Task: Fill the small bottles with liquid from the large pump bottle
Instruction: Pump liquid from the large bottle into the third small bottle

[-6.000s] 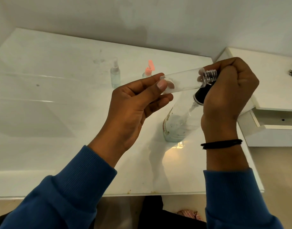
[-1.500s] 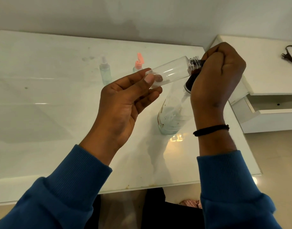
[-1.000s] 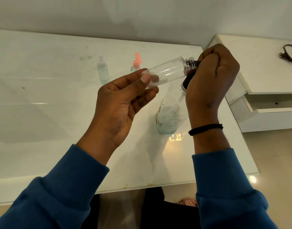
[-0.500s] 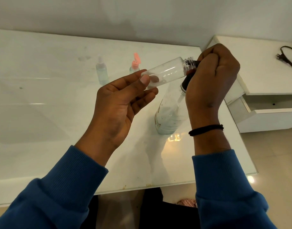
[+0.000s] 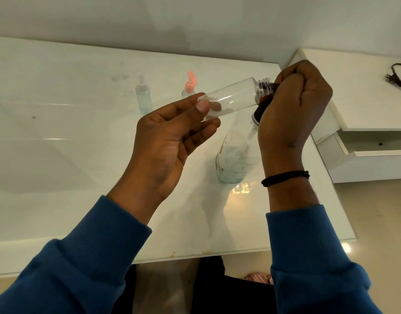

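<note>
My left hand (image 5: 170,141) pinches the base of a small clear bottle (image 5: 233,97), held nearly level above the table with its threaded open neck pointing right. My right hand (image 5: 294,105) is closed over the black pump head of the large clear pump bottle (image 5: 235,159), which stands on the table below. The pump's black nozzle sits at the small bottle's mouth. The large bottle holds a little liquid at its bottom. Most of the pump head is hidden by my fingers.
Two more small bottles stand farther back on the white table (image 5: 70,155): a clear spray bottle (image 5: 144,98) and one with a pink flip cap (image 5: 190,86). A white cabinet (image 5: 367,123) with an open drawer sits at the right, a dark cable (image 5: 399,75) on top.
Both hands keep the same hold on the small bottle and the pump head. The view has shifted slightly; nothing else moved.
</note>
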Demonstrator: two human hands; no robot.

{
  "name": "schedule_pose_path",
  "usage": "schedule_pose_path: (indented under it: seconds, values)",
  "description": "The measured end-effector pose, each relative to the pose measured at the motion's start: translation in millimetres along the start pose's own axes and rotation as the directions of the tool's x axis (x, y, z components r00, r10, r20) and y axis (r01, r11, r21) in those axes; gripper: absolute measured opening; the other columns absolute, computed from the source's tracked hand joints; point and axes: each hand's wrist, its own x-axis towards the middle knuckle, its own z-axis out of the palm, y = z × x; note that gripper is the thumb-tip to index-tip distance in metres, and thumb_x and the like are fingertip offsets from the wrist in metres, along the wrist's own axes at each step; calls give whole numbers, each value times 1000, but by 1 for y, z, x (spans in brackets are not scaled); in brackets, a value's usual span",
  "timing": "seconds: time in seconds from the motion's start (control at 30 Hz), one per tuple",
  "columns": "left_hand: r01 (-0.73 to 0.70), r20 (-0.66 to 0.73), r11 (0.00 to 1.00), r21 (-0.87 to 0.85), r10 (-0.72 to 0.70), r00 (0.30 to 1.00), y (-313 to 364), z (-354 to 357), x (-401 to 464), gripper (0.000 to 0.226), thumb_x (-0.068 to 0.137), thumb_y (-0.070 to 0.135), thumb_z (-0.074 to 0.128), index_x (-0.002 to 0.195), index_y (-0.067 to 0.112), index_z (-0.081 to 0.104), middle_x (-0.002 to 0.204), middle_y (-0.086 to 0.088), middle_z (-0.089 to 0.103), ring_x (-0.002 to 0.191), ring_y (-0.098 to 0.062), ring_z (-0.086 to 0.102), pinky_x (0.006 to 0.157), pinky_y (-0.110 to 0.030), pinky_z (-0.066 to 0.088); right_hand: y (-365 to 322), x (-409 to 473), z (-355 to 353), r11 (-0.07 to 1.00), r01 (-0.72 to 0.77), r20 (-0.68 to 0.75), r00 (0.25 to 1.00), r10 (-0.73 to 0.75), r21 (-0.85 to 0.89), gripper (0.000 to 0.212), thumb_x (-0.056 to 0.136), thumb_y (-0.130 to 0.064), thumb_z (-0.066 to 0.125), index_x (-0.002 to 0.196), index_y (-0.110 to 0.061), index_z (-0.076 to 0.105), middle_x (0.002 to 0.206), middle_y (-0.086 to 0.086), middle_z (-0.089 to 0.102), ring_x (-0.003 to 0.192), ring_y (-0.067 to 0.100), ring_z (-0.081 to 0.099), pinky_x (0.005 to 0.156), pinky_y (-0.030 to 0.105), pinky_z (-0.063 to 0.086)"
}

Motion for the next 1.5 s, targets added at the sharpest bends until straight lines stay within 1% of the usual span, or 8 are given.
schedule_pose_path:
  seconds: [0.23,0.4,0.6,0.77,0.93,1.13,1.23,1.5]
  values:
    - [-2,13,1000,8,2,1000,0,1,0,40,79,19,71,116,5,71,108,-12,77,90,-24,75,76,-25,59,-4,4,-3,999,42,-7,999,-42,-22,26,80,5,32,64,-10,45,55,-8,37,48,8,35,47,13,34]
    - [7,-3,1000,-2,-7,1000,-1,0,0,44,76,19,72,117,4,71,110,-14,76,89,-24,75,76,-25,59,1,0,0,999,-30,21,999,30,33,22,80,2,31,66,-6,46,56,-6,35,50,22,36,48,19,34]
    - [1,16,1000,1,-1,1000,-1,0,0,40,81,18,70,119,4,70,110,-13,76,90,-24,75,76,-25,59,-2,5,-3,999,44,18,999,-43,-24,33,80,5,33,59,-19,41,51,-15,36,44,2,38,47,13,32]
    - [12,-3,1000,6,-12,1000,-1,0,-1,35,85,15,69,118,4,70,109,-13,77,89,-24,75,75,-25,59,0,3,-1,999,-36,16,999,36,23,28,81,5,33,62,-12,45,54,-8,37,46,6,39,46,16,34]
    - [12,8,1000,8,-12,1000,-2,1,-1,31,88,15,68,118,5,71,109,-12,77,90,-24,75,76,-25,59,-3,4,-2,999,31,-11,999,-31,-10,33,81,7,33,60,-17,41,53,-10,36,45,1,39,47,8,33]
    - [22,-7,1000,-18,-22,1000,0,1,-2,44,78,19,71,119,3,70,110,-13,76,90,-24,75,74,-23,59,2,-1,0,999,2,-30,1000,-3,-41,23,82,-2,32,67,-8,48,54,-10,37,49,14,41,49,26,35]
    - [17,4,1000,-15,-17,1000,-1,2,-2,44,77,19,71,119,3,70,111,-13,76,89,-24,75,75,-24,59,-1,2,-2,995,49,-43,998,-53,-82,23,81,0,33,66,-9,48,53,-13,38,48,4,39,51,21,34]
    - [15,-1,1000,-15,-15,1000,-1,1,-2,40,79,18,71,116,3,71,110,-13,76,89,-24,75,75,-23,59,-2,0,0,998,24,-30,999,-25,-57,23,80,1,32,65,-9,46,55,-9,37,52,8,35,50,14,33]
